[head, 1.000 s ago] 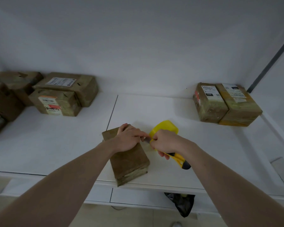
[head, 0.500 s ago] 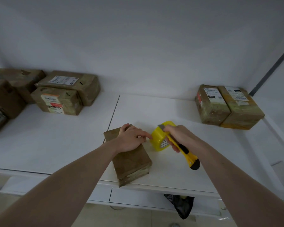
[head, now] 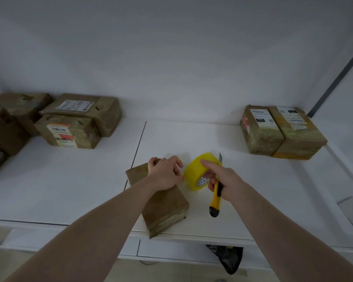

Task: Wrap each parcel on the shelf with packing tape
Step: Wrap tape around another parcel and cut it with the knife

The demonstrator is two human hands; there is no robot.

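A brown taped parcel (head: 163, 206) lies on the white shelf (head: 69, 180) near its front edge. My left hand (head: 164, 173) rests on the parcel's far end, fingers curled, pinching something small at the roll's left edge. The yellow roll of packing tape (head: 195, 173) stands just right of the parcel. My right hand (head: 220, 178) holds the roll, index finger laid over its top, and also grips a yellow utility knife (head: 216, 198) with the blade pointing away from me.
Two labelled parcels (head: 281, 131) sit side by side at the back right. Several more parcels (head: 73, 123) are stacked at the back left and along the left edge. A dark bag (head: 226, 259) hangs below the shelf front.
My right hand has drawn the roll and knife a little right, away from my left hand, and turned the knife so the blade points away. The parcel has not moved.
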